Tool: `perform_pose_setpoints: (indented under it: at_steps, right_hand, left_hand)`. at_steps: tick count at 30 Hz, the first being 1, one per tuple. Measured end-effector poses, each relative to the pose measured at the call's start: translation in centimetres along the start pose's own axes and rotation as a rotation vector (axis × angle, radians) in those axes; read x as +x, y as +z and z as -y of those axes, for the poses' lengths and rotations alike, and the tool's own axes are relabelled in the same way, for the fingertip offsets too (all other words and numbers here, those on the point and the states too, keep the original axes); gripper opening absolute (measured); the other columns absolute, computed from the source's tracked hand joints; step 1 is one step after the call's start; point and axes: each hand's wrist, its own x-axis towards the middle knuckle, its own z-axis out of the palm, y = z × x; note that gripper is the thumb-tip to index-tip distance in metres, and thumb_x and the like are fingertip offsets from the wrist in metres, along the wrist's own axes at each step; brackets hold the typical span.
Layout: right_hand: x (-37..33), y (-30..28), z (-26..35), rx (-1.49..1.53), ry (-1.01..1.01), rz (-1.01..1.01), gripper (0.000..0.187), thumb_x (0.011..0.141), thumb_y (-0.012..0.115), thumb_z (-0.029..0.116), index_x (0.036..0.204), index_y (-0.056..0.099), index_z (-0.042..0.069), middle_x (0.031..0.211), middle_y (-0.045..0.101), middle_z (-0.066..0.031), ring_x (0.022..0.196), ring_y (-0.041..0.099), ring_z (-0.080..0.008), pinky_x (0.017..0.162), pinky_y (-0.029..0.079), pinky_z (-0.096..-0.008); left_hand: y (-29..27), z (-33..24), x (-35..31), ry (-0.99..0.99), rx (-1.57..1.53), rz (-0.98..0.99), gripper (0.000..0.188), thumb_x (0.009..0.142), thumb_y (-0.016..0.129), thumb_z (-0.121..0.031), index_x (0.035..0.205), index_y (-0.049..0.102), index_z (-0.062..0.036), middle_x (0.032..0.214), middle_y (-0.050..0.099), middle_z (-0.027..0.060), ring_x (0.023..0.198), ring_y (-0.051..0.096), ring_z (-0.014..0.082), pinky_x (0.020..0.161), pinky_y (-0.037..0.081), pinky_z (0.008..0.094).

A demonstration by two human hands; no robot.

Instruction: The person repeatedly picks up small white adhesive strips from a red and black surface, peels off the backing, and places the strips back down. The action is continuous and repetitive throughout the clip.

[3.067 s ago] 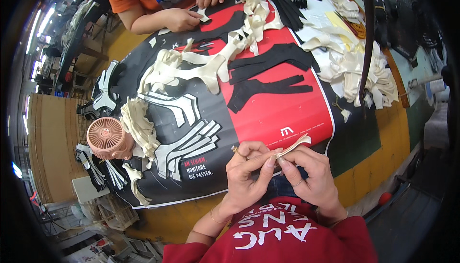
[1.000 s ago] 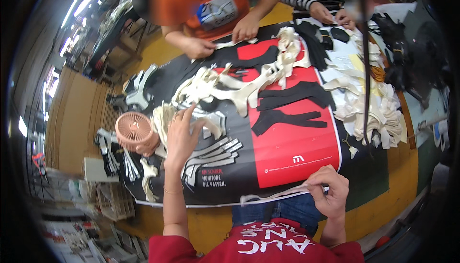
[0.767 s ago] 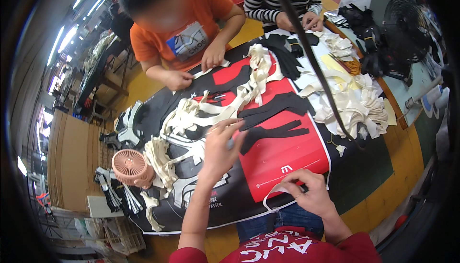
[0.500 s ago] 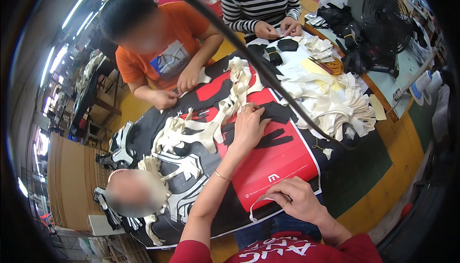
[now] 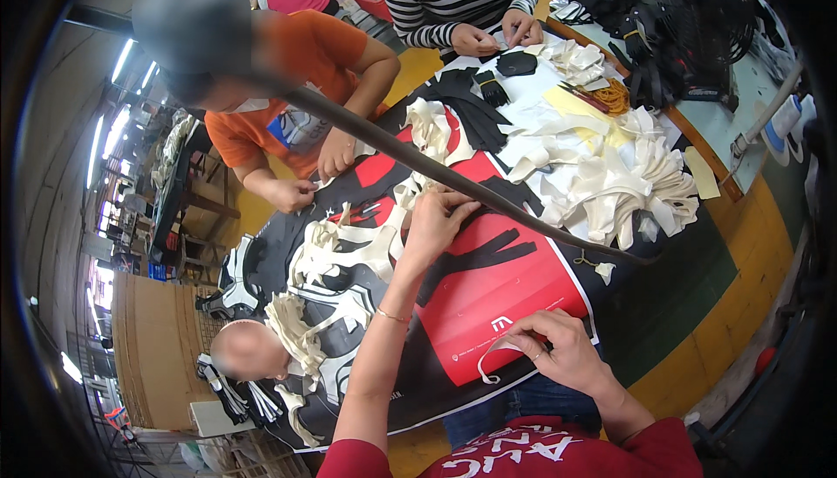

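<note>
Pinching a pale strip (image 5: 490,350) between the thumb and fingers of my right hand (image 5: 561,352), I am holding it low over the near end of the red panel (image 5: 527,291), its free end hanging out to the left of the grip and curling toward the near side. My left hand (image 5: 433,223) is hovering farther off and to the left, its fingers bent and partly spread; whether any cloth is sitting between those fingertips I am not able to tell, since a dark rod (image 5: 479,191) is crossing my view right by them. What is mattering most is how the black forked piece (image 5: 462,262) is lying: just on the near, right side of my left hand, its long axis running from near left to far right, its prongs pointing away to the right. Of my two hands, the left is clearly sitting nearer to it, while the right is staying low, well apart on the near side. Cream branched pieces (image 5: 377,247) are lying just left of my left wrist, and a cream heap (image 5: 621,189) is spreading well to the right, beyond the rod.
</note>
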Motion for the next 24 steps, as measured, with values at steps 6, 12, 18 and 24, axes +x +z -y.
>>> perform_pose_setpoints:
  at_steps: [6, 12, 18, 24]
  right_hand:
    - [-0.3, 0.0, 0.6, 0.036, 0.02, 0.012, 0.013, 0.088, 0.073, 0.012, 0.097, 0.068, 0.004, 0.084, 0.071, -0.0087, 0.066, 0.066, -0.0234, 0.066, 0.05, -0.0347]
    - [-0.8, -0.8, 1.2, 0.2, 0.1, 0.132, 0.011, 0.09, 0.07, 0.007, 0.1, 0.068, 0.002, 0.085, 0.07, -0.0094, 0.072, 0.069, -0.0205, 0.062, 0.052, -0.0313]
    - [-0.8, -0.3, 2.1, 0.253, 0.147, 0.293, 0.011, 0.092, 0.069, 0.007, 0.101, 0.067, 0.001, 0.086, 0.07, -0.01, 0.077, 0.07, -0.0199, 0.068, 0.055, -0.0302]
    - [-1.0, 0.8, 2.1, 0.165, 0.186, 0.095, 0.019, 0.09, 0.07, 0.002, 0.107, 0.064, -0.002, 0.083, 0.071, -0.0088, 0.069, 0.067, -0.012, 0.064, 0.052, -0.0253]
  left_hand:
    - [-0.8, -2.0, -0.3, -0.091, 0.026, -0.392, 0.012, 0.091, 0.067, -0.004, 0.101, 0.069, 0.0001, 0.089, 0.071, 0.018, 0.075, 0.069, 0.0309, 0.068, 0.053, 0.0368]
    - [-2.6, -5.5, -8.5, 0.422, 0.482, -0.565, 0.019, 0.081, 0.074, 0.0, 0.1, 0.073, -0.0015, 0.109, 0.072, 0.0137, 0.076, 0.071, 0.0243, 0.063, 0.054, 0.0323]
    - [3.3, -5.9, -16.4, 0.255, 0.489, 0.005, 0.04, 0.084, 0.073, -0.016, 0.122, 0.066, -0.0069, 0.143, 0.053, 0.0151, 0.122, 0.058, 0.028, 0.094, 0.046, 0.0413]
    - [-0.1, -6.8, -19.1, -0.197, -0.259, -0.088, 0.031, 0.096, 0.057, -0.009, 0.125, 0.065, -0.0029, 0.128, 0.065, 0.0178, 0.118, 0.061, 0.0303, 0.103, 0.043, 0.0411]
